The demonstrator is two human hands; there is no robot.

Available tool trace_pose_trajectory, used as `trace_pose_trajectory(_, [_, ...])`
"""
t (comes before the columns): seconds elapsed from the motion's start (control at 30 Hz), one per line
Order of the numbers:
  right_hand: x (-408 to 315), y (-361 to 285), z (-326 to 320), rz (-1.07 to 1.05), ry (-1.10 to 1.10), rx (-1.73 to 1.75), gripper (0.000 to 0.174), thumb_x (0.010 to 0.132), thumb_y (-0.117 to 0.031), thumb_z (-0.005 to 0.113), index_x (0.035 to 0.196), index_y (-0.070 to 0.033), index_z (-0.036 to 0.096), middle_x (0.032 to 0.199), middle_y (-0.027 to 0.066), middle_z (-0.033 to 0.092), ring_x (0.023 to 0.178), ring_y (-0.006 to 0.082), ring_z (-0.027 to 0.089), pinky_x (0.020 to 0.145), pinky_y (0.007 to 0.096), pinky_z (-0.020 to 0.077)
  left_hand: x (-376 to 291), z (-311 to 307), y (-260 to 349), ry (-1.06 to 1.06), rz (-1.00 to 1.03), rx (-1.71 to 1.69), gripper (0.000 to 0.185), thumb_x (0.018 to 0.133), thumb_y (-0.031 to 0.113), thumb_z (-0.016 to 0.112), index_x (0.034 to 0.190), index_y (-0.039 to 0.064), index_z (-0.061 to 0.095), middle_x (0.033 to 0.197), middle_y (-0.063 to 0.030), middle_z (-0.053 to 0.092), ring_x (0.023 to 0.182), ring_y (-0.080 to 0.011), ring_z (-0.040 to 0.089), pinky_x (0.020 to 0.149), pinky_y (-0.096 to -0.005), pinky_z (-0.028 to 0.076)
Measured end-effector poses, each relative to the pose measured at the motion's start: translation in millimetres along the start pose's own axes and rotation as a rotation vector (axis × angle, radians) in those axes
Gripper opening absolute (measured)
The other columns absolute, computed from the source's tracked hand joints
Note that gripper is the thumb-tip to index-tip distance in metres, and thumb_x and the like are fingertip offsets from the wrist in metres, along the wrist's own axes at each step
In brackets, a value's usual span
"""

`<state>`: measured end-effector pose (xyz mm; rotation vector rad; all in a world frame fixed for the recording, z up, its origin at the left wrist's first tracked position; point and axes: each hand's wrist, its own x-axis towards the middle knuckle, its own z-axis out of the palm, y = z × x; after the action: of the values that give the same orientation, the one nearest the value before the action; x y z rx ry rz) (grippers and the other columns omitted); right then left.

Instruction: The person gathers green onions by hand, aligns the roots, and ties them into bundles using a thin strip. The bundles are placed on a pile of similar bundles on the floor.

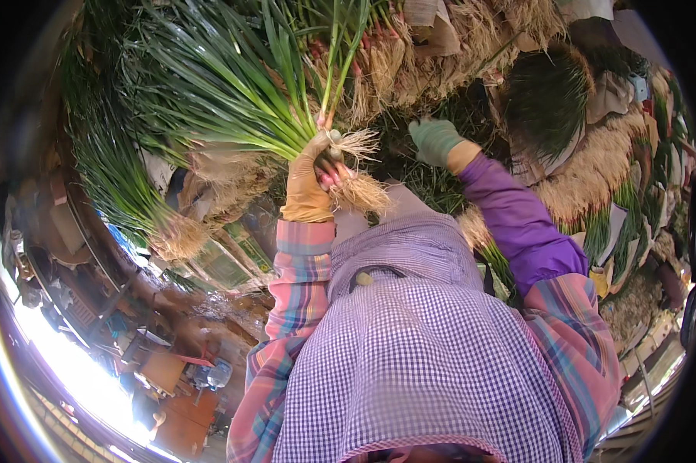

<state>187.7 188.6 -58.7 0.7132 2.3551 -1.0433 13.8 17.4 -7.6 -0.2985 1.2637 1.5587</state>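
Note:
My left hand (308,179), in a tan rubber glove, grips a bunch of green onions (267,110) just above the bulbs. The long green leaves fan out to the upper left. White and pinkish bulbs with pale, stringy roots (362,191) stick out on the right side of my fist. My right hand (437,143), in a green glove, is apart from the bunch, to its right, over loose dark green leaves (440,191). Its fingers look bent and slightly blurred; no object shows in them, but the side turned away is hidden.
More onions with thick roots (383,69) are piled at the far side. Another bunch (177,234) lies at the left. Rows of rooted onions (585,173) run along the right, near a dark green bundle (547,104). A brown table (189,422) stands at lower left.

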Motion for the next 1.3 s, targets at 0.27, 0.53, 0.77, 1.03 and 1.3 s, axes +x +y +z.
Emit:
trace_pose_trajectory(0.27, [28.7, -51.5, 6.0, -0.278, 0.392, 0.908, 0.042, 0.092, -0.041, 0.055, 0.118, -0.009, 0.061, 0.097, 0.009, 0.066, 0.077, 0.0205, 0.063, 0.07, 0.0308, 0.0517, 15.6, 2.3, -9.7, 0.023, -0.009, 0.323, 0.024, 0.085, 0.023, 0.067, 0.086, -0.001, 0.067, 0.063, -0.0073, 0.062, 0.039, -0.0122, 0.052, 0.033, -0.0214, 0.038])
trace_pose_trajectory(0.53, [15.3, -51.2, -8.9, 0.014, 0.938, 1.397, 0.018, 0.092, -0.015, 0.06, 0.103, -0.003, 0.067, 0.08, 0.0004, 0.065, 0.063, 0.0065, 0.053, 0.056, 0.0215, 0.0432, -12.4, 11.7, 0.1, -0.465, -0.072, -0.482, 0.048, 0.087, 0.011, 0.062, 0.132, 0.003, 0.046, 0.117, -0.0167, 0.063, 0.071, -0.0118, 0.065, 0.064, -0.0293, 0.062])
trace_pose_trajectory(0.77, [-25.1, -56.2, 10.3, -0.33, 0.578, 0.708, 0.017, 0.09, -0.015, 0.06, 0.1, -0.004, 0.067, 0.075, 0.0067, 0.064, 0.064, 0.0228, 0.06, 0.06, 0.0303, 0.0485, 21.7, 26.9, -12.5, -0.491, 0.025, 0.131, 0.042, 0.093, 0.017, 0.052, 0.13, -0.002, 0.05, 0.129, -0.0172, 0.056, 0.117, -0.0261, 0.057, 0.084, -0.0286, 0.055])
trace_pose_trajectory(1.03, [-75.5, -15.9, -24.9, -0.178, 0.203, 0.964, 0.039, 0.095, -0.021, 0.051, 0.13, -0.005, 0.055, 0.063, -0.0061, 0.046, 0.052, 0.0042, 0.042, 0.045, 0.0199, 0.0346, 43.5, 7.9, -25.3, -0.366, -0.102, -0.037, 0.038, 0.089, 0.012, 0.06, 0.122, -0.006, 0.054, 0.111, -0.0169, 0.064, 0.107, -0.028, 0.061, 0.095, -0.0373, 0.052])
trace_pose_trajectory(1.3, [-130.2, -2.3, -46.9, -0.695, 0.267, 1.528, 0.034, 0.096, -0.019, 0.047, 0.123, 0.001, 0.053, 0.061, -0.0026, 0.05, 0.048, 0.0051, 0.045, 0.044, 0.0226, 0.0383, 42.5, 6.5, -24.2, -0.257, -0.085, 0.007, 0.035, 0.088, 0.011, 0.063, 0.117, -0.007, 0.055, 0.105, -0.015, 0.063, 0.101, -0.0261, 0.063, 0.087, -0.0358, 0.055])
